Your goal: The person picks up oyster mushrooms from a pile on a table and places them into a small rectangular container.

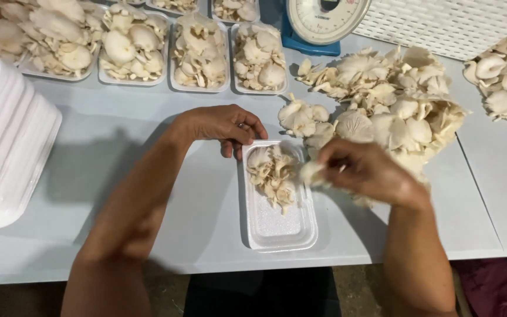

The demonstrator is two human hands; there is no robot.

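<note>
A white foam tray lies on the table in front of me, with a few pale oyster mushrooms in its far half. My left hand rests at the tray's far left corner, fingers curled against its rim. My right hand hovers at the tray's right edge, blurred, pinching a mushroom piece between its fingertips. A big loose heap of oyster mushrooms lies just beyond my right hand.
Several filled foam trays line the far edge of the table. A stack of empty white trays stands at the left. A blue kitchen scale and a white lattice basket sit at the back. More mushrooms lie far right.
</note>
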